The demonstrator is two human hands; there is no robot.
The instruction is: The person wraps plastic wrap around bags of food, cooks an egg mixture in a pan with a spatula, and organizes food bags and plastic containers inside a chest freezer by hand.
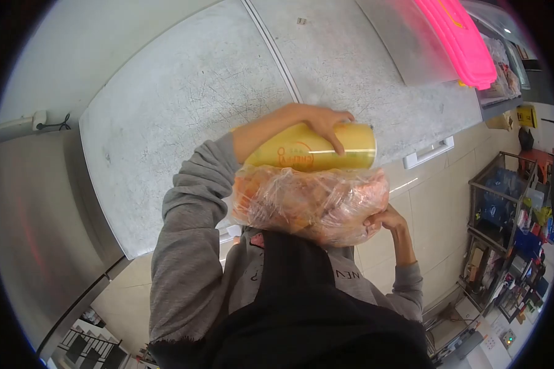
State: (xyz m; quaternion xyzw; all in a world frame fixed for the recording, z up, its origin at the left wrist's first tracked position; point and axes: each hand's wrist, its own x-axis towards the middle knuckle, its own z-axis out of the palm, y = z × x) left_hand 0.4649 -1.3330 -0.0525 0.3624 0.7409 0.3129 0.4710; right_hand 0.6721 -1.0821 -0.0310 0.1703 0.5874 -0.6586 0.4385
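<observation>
Plastic-wrapped bundle is resting between the yellow roll and my front, over the near edge of the grey-white table. My right hand is gripping its right end — fingers are curling against the clear film. My left hand is clasping the roll from above — the bundle is lying just on the near side of that hand.

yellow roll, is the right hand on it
No, the left hand lies on the yellow roll and the right hand holds the wrapped bundle.
</observation>
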